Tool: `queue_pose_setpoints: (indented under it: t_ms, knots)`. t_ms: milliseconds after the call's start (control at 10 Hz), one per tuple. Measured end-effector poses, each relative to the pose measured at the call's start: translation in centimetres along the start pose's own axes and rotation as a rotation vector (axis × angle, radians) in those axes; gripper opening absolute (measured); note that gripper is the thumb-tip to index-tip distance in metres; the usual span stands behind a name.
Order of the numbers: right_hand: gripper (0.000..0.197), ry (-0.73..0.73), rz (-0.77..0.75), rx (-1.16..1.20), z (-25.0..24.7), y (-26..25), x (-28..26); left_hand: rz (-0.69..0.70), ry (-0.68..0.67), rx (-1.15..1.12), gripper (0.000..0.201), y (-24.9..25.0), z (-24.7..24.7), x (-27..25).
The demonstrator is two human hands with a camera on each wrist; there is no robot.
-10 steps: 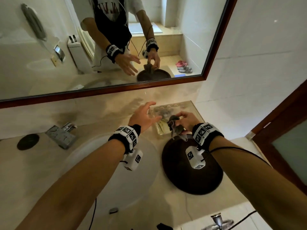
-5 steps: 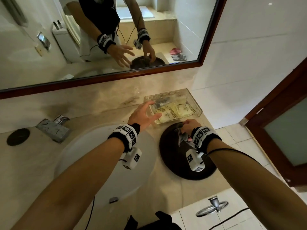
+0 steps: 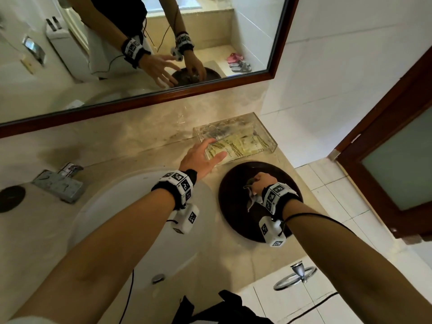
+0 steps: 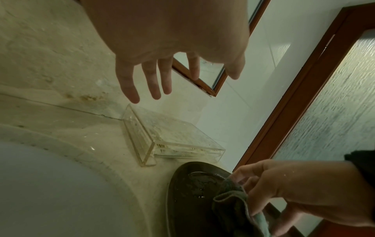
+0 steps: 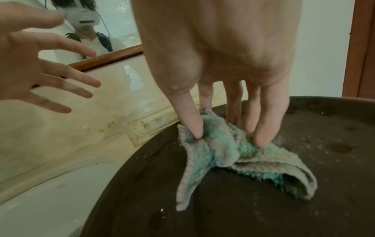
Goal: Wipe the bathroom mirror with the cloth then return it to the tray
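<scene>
A grey and teal cloth (image 5: 223,150) hangs crumpled from my right hand (image 5: 227,133), pinched between thumb and fingers, its lower folds lying on the dark round tray (image 5: 304,200). In the head view the right hand (image 3: 260,183) is over the tray (image 3: 236,220), with the cloth (image 3: 251,199) below it. My left hand (image 3: 205,155) hovers with fingers spread and empty over the counter, beside the clear box (image 3: 243,141). The wood-framed mirror (image 3: 233,24) hangs on the wall above. The left wrist view shows the cloth (image 4: 229,202) held over the tray (image 4: 192,192).
A white basin (image 3: 131,230) lies left of the tray, with a chrome tap (image 3: 58,181) and a dark round drain cover (image 3: 10,198) further left. A wood-framed door (image 3: 397,160) with frosted glass stands at the right. A chrome ring (image 3: 294,277) is mounted below the counter's front edge.
My right hand has lowered the cloth from above the tray's far edge down to the tray's surface. The head view has tilted downward. The left hand stays spread near the clear box.
</scene>
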State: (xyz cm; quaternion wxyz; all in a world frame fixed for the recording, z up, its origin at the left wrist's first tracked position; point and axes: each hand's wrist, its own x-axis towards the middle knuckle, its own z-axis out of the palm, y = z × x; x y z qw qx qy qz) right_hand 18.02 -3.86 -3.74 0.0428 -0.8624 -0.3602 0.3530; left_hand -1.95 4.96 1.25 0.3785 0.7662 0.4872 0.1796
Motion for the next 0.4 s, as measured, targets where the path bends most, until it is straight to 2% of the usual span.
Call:
queue_pose_setpoints:
  t_ms: [200,400]
  knots:
    - [0.075,0.006,-0.008,0.069,-1.8,-0.9,0.3,-0.018,0.0,0.031,0.059,0.1,0.3,1.0]
    - [0.078,0.106,-0.118,0.186,-2.9,-2.0,0.8,-0.014,0.031,0.045,0.057,-0.6,0.1,1.4]
